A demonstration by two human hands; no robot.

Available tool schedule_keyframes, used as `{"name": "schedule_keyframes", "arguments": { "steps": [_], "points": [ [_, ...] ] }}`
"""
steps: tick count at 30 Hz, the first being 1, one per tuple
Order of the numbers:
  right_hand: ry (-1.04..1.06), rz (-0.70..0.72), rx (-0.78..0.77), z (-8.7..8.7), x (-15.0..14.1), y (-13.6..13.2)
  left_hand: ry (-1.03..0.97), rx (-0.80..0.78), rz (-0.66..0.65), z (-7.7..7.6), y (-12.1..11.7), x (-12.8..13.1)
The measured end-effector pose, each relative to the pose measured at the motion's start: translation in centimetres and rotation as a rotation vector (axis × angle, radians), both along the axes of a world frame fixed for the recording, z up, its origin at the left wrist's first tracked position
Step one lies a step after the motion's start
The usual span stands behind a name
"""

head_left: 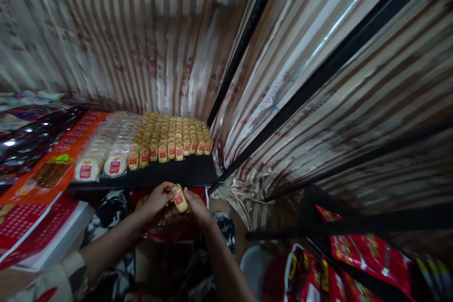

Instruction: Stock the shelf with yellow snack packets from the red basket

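Striped brown-and-cream curtains (159,33) hang behind a flat black shelf (166,173), which carries, left to right, dark glossy packets (31,137), a bright orange flat packet (53,165) overhanging its front edge, clear-wrapped stacks of round white pieces (87,171), and rows of yellow oval packs with red labels (171,146). Just before the shelf's front edge, near its right end, the left hand (157,201) and right hand (198,208) pinch between their fingers one small yellow oval pack with a red label (180,200). Shiny red plastic packets (368,255) lie well to the shelf's right.
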State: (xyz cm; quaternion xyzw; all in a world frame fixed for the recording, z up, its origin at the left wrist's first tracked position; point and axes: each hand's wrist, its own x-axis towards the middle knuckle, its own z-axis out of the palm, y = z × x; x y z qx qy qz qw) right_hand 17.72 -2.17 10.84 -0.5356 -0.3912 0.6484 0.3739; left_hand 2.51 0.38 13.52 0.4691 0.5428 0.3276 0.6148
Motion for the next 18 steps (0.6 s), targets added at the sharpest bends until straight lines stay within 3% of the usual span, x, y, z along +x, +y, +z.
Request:
{"name": "schedule_keyframes", "arguments": {
  "steps": [5, 10, 18],
  "points": [
    [-0.05, -0.032, 0.109, 0.6, 0.4, 0.3, 0.089, 0.139, 0.064, 1.6, 1.5, 0.3],
    [-0.188, -0.09, 0.27, 0.9, 0.5, 1.3, 0.306, 0.327, -0.008, 2.9, 3.2, 1.6],
    [-0.876, -0.316, 0.637, 0.9, 1.8, 5.2, 0.532, 0.565, -0.028, 3.3, 8.3, 4.1]
  ]
}}
